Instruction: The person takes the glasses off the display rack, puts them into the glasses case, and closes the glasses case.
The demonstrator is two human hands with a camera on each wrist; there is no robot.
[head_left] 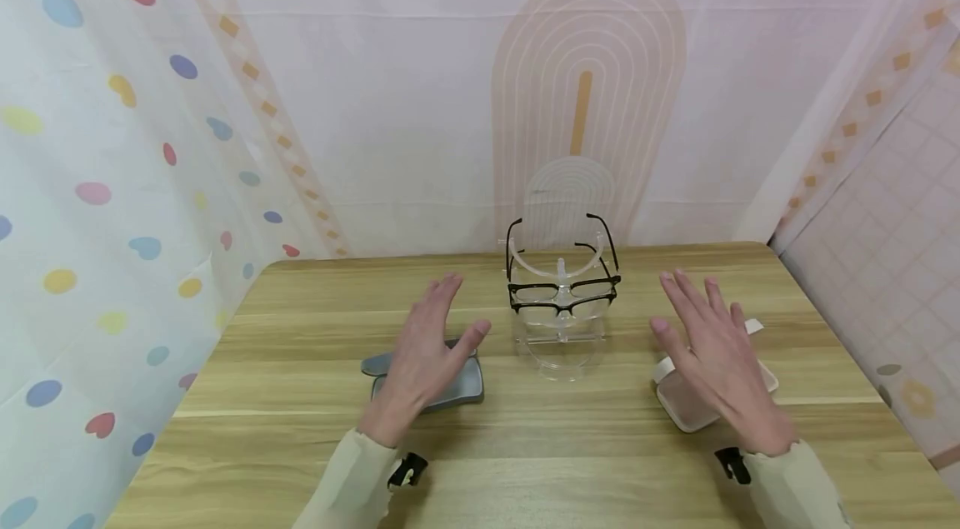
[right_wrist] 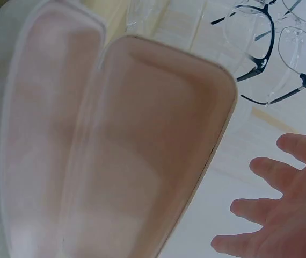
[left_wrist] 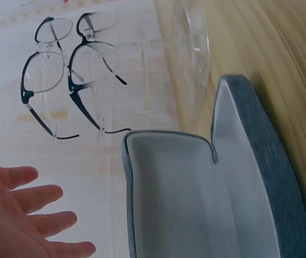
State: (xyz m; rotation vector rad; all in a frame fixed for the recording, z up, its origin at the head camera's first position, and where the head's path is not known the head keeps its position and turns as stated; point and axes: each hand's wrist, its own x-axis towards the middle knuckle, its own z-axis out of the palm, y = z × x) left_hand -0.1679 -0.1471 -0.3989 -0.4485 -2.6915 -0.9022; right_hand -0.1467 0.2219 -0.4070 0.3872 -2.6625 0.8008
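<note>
Eyeglasses [head_left: 562,309] sat on a clear stand [head_left: 561,338]; I had left hand [head_left: 426,347] over a grey glasses case [head_left: 465,383], right hand [head_left: 712,352] over a pink-lined case [head_left: 686,409], both spread, gripping nothing.

left sleeve [head_left: 349,481]: pale cream | right sleeve [head_left: 795,489]: cream | left wrist piece [head_left: 407,470]: small, black | right wrist piece [head_left: 732,465]: small, black | fingers [left_wrist: 39,198]: bare

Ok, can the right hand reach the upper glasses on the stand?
Probably yes: the right hand is open and holds nothing, and no object shows between it and the upper glasses on the clear stand.
</note>
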